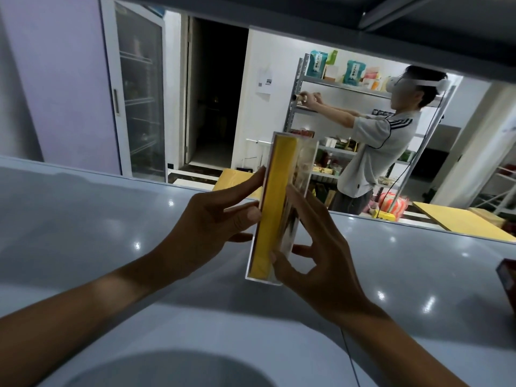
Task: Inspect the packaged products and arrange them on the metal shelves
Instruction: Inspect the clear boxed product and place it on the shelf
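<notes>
A long clear-plastic box with a yellow insert (275, 208) stands on end above the grey metal shelf (111, 233). My left hand (212, 219) holds its left side, fingers laid along the edge and thumb against the yellow face. My right hand (315, 247) grips its right side and lower corner with curled fingers. Whether the box's bottom end touches the shelf surface I cannot tell.
A dark red package (508, 277) pokes in at the shelf's right edge. The underside of an upper shelf (363, 23) spans the top. Beyond, another person (382, 141) wearing a headset reaches into a stocked metal rack (335, 88). A glass-door cabinet (139, 101) stands at the left.
</notes>
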